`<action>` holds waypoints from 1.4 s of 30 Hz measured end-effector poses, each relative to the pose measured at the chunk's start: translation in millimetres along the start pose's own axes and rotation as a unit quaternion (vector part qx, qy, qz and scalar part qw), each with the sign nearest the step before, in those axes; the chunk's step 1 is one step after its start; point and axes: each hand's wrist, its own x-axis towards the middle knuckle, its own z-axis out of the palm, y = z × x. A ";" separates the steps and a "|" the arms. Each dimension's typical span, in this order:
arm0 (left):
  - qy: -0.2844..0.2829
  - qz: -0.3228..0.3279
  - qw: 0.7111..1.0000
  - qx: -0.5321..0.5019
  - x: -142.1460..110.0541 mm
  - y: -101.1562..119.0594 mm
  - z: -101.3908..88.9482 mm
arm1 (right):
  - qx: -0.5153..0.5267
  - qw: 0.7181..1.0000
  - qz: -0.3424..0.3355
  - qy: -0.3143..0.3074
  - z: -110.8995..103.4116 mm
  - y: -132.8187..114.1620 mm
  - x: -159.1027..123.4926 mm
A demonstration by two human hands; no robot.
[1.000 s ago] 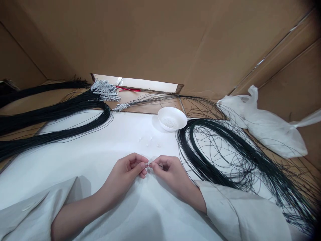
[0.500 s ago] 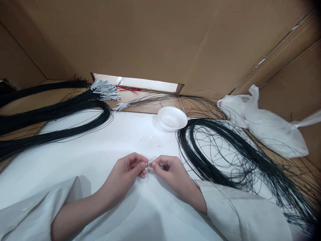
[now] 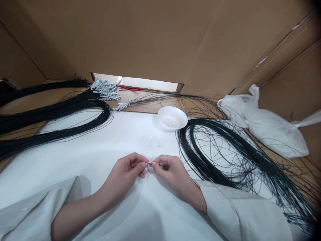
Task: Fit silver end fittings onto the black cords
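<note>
Low over the white tabletop [image 3: 100,144], my left hand [image 3: 131,167] and my right hand [image 3: 168,167] meet almost fingertip to fingertip. Each is closed in a pinch. Between them runs a thin dark piece [image 3: 149,164], short and straight, held at both ends. Its exact kind is too small to make out, and my fingers hide most of it. A dark end pokes out behind my right thumb. Just beyond the hands lie several tiny white bits [image 3: 147,144]. Farther back stands a white bowl [image 3: 179,117] with small whitish pieces at its bottom.
Bundles of dark cord [image 3: 82,107] lie at left, one tipped with black-and-white striped ends [image 3: 105,89]. A tangled coil of dark cord [image 3: 215,160] is beside my right forearm. A white plastic bag [image 3: 273,130] rests at right. Cardboard walls [image 3: 137,40] enclose the back and sides.
Almost nothing differs. Both hands keep the same pinch and place, with only a very slight shift at the fingertips.
</note>
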 end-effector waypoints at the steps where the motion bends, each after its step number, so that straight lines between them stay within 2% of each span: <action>1: 0.000 0.001 1.000 0.001 0.0 -0.1 0.1 | 0.002 1.000 -0.001 0.000 0.2 0.2 0.1; 24: 0.014 -0.016 1.000 -0.002 -1.1 2.5 2.2 | -0.010 1.000 -0.014 0.024 2.8 1.2 0.4; 31: 0.006 -0.004 1.000 0.007 -0.4 2.3 1.4 | -0.008 1.000 -0.011 0.026 2.7 1.0 0.6; 42: 0.029 0.036 0.998 0.030 -3.4 0.5 6.4 | 0.002 0.999 -0.031 0.023 6.7 7.6 -2.6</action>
